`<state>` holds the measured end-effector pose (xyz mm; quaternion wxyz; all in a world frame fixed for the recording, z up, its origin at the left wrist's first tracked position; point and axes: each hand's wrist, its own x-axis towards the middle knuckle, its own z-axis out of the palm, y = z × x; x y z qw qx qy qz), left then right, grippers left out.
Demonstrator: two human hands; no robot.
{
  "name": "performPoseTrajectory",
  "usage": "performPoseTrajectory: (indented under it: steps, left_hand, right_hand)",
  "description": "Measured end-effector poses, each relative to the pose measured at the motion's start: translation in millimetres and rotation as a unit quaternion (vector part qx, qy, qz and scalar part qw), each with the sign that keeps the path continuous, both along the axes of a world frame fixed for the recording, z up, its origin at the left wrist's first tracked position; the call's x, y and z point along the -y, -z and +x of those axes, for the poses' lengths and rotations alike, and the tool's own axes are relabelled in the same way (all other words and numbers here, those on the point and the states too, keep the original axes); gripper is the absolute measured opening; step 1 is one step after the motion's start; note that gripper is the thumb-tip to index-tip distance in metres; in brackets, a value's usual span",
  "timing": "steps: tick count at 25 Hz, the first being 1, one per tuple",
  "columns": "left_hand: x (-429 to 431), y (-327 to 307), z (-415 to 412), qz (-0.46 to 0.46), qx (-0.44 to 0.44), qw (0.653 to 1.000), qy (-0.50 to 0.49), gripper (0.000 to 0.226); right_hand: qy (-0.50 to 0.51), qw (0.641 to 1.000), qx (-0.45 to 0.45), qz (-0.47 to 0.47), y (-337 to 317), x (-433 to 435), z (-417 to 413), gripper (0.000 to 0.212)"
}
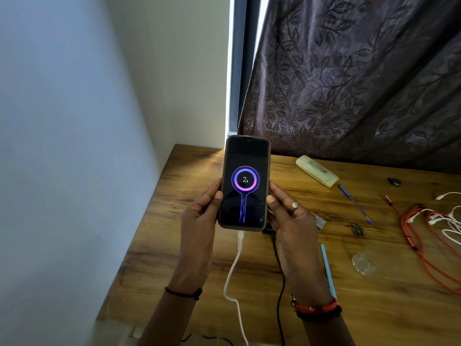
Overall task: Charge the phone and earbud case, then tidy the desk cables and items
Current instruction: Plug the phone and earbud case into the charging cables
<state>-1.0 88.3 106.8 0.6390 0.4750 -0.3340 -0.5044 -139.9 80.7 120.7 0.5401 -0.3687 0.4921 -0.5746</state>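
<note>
phone [245, 183]: slim rounded-corner slab in a matte dark case, held upright above the tabletop w/ glossy screen facing the camera. Screen lit: pink-purple ring, "2" inside, blue stem running down.
left hand [199, 216]: grip closed on phone's left edge, thumb on the front bezel, fingers behind. Thin black band at wrist.
right hand [287, 216]: grip closed on phone's right edge, thumb at the front; silver ring on one finger. Red + black beaded bands at wrist.
white cable [233, 273]: smooth rubbery cord, ribbed strain relief, plugged into phone's bottom port; hangs down in a loose curve to the near edge.
black cable [280, 290]: thin, dark, runs from a small dark item under the phone down toward the near edge; what it joins can't tell.
tabletop [174, 245]: wood-grain finish, warm brown w/ dark streaks, square corner against the wall.
cream case [316, 170]: oblong, rounded, pale plastic, lying at back right, near the curtain.
blue pen [355, 204]: slim, lies diagonally, right of the hands.
light-blue pen [328, 270]: slim stick just beside right forearm.
orange cable [419, 236]: long loose loops at far right.
white cables [449, 221]: tangled bunch, touching orange cable.
clear disc [363, 263]: see-through, roundish, flat on the wood.
curtain [349, 83]: dark, sheeny, embossed leaf pattern.
</note>
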Motion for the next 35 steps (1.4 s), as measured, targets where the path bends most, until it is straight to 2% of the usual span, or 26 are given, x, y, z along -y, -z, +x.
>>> performPoseTrajectory:
  steps: [12, 22, 29, 35]
  left_hand:
    - [-3, 50, 3, 0.058, 0.026, 0.998, 0.003, 0.032]
    - [-16, 112, 3, 0.131, 0.048, 0.990, -0.036, 0.029]
    - [-14, 158, 9, 0.159, 0.152, 0.974, -0.049, 0.031]
    - [-15, 172, 11, 0.184, 0.216, 0.958, -0.050, 0.030]
  right_hand:
    - [0.004, 0.995, -0.059, 0.076, 48, 1, 6, 0.031]
    - [-0.021, 0.977, -0.152, 0.150, 114, -4, 14, 0.033]
    - [-0.050, 0.954, -0.237, 0.176, 154, -3, 17, 0.034]
    - [-0.053, 0.921, -0.322, 0.212, 181, 4, 21, 0.037]
